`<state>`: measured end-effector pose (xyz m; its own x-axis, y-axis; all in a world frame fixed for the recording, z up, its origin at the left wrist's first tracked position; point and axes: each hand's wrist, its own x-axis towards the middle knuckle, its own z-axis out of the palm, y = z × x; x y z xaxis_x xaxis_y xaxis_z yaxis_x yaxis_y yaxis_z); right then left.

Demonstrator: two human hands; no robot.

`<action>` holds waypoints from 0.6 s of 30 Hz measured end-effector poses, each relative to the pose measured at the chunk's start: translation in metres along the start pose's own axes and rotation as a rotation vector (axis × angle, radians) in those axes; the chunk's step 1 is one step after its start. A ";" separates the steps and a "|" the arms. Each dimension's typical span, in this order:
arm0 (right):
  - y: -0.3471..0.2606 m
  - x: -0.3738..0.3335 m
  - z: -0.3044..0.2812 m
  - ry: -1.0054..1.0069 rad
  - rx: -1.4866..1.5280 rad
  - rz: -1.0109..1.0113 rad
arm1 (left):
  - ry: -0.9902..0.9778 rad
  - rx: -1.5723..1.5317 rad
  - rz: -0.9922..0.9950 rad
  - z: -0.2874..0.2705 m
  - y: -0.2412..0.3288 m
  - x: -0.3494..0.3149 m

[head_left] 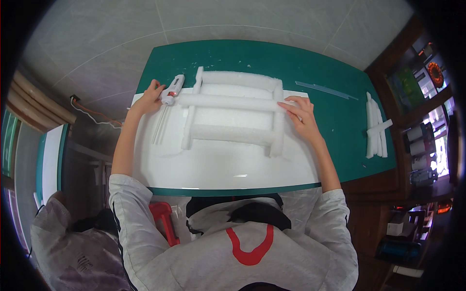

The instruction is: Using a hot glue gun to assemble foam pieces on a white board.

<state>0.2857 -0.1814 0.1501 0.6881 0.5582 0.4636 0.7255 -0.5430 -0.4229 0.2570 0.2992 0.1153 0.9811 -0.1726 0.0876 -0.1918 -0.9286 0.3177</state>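
Note:
A white foam frame [233, 135] lies on the white sheet, with two side posts and crossbars between them. Across its upper part runs a loose-looking foam bar [233, 102]; whether it is fixed I cannot tell. My right hand [301, 115] pinches this bar's right end between thumb and fingers, over the right post. At the left, my left hand [148, 99] is closed around what looks like the handle of a white glue gun [173, 90], mostly hidden by the fingers. The gun's body stands beside the bar's left end.
Thin white rods [161, 125] lie left of the frame. Clear sticks [326, 90] are on the green table mat [335, 131], and several foam strips [374, 131] lie at its right end. A red stool [165, 223] stands below the table; another person's sleeve [82, 252] is lower left.

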 end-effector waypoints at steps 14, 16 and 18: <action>0.000 -0.003 -0.004 -0.033 0.001 -0.050 | -0.087 -0.131 0.026 -0.012 0.006 -0.010; 0.001 -0.004 -0.001 -0.033 0.018 -0.049 | -0.087 -0.144 0.016 -0.012 0.003 -0.011; 0.002 -0.005 0.000 -0.032 0.035 -0.047 | -0.089 -0.165 0.019 -0.012 0.000 -0.011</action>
<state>0.2841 -0.1849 0.1467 0.6527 0.6027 0.4590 0.7570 -0.4934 -0.4285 0.2457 0.3053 0.1253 0.9744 -0.2244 0.0135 -0.2045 -0.8597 0.4680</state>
